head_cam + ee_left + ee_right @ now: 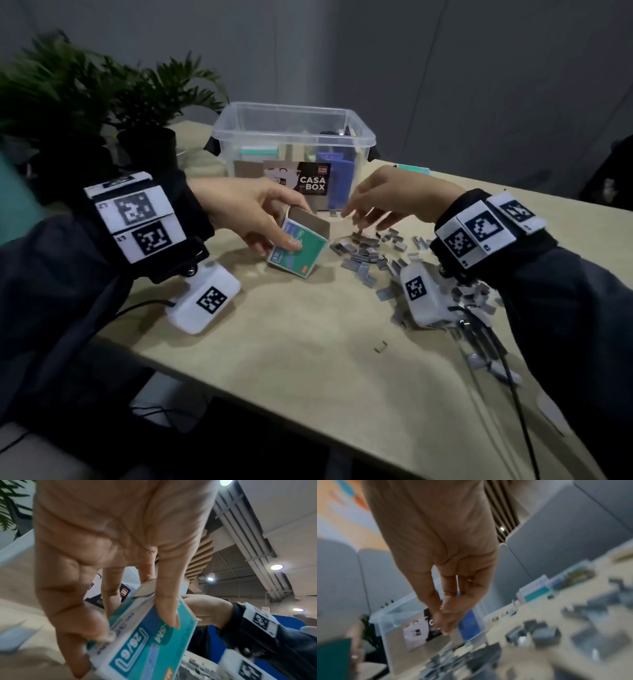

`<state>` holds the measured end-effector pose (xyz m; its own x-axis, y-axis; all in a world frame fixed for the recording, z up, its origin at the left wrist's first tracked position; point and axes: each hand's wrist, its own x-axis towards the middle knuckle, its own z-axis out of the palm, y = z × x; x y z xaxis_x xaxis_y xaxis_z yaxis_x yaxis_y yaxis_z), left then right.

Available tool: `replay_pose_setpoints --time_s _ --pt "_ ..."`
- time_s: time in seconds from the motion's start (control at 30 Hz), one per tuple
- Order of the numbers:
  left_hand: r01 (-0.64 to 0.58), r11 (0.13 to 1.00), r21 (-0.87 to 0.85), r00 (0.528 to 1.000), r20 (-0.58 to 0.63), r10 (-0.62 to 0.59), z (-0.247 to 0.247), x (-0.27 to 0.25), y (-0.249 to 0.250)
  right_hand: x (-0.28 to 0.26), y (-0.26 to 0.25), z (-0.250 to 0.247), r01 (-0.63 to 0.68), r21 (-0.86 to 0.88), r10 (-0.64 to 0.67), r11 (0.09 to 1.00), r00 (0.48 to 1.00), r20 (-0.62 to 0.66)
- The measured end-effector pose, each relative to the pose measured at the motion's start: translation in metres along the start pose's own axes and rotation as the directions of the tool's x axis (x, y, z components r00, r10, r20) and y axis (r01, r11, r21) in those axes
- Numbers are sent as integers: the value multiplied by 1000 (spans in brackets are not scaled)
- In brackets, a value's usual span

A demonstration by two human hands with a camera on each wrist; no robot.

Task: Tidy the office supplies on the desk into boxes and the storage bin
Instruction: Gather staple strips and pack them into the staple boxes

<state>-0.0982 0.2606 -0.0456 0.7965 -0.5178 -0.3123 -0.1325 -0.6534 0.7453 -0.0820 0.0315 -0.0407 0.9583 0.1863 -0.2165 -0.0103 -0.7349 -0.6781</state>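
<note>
Left fingers (169,616): curled round the green staple box (297,251), thumb on one side, index across its printed face; flap end open and tilted toward the staples.
Right fingers (356,210): drawn together, tips pointing down over the heap; too blurred to tell whether they pinched any staples.
Left hand (246,210): steadied the box on the desk (308,359).
Right hand (394,198): hovered just beside the box mouth.
Staples (370,255): loose grey strips scattered right of the box, some under the right wrist.
Bin (291,150): clear, open, behind both hands, partly filled.
Risk: strips would likely snap or miss the narrow mouth; the wrist could sweep staples toward the desk's right edge.
Room: bare desk in front; the bin crowded the far side.
</note>
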Motion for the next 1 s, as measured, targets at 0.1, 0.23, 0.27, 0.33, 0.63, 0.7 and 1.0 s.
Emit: replay_pose_setpoints --time_s 0.1,0.23,0.27,0.33,0.63,0.7,1.0 --pt "9 998 57 1000 23 -10 1 0 -1 6 1 -1 -7 -398 -1 917 1000 -19" --pt "-2 988 152 1000 15 -1 1 0 0 9 -6 7 -34 -621 17 783 999 -32" --pt "-9 987 162 1000 14 7 2 -1 1 10 -8 9 -37 -655 25 755 999 -28" --pt "-34 986 162 999 34 29 5 -1 5 11 -12 13 -40 -722 42 690 999 -14" --pt "-83 991 100 995 70 77 18 4 16 -14 -26 -14 103 -463 -254 880 927 -277" --pt "-72 993 91 995 71 66 18 4 17 -31 -36 -21 267 -220 -325 938 901 -289" --pt "-63 997 33 993 100 60 15 3 15 -51 -34 10 422 -104 -428 901 903 -45"
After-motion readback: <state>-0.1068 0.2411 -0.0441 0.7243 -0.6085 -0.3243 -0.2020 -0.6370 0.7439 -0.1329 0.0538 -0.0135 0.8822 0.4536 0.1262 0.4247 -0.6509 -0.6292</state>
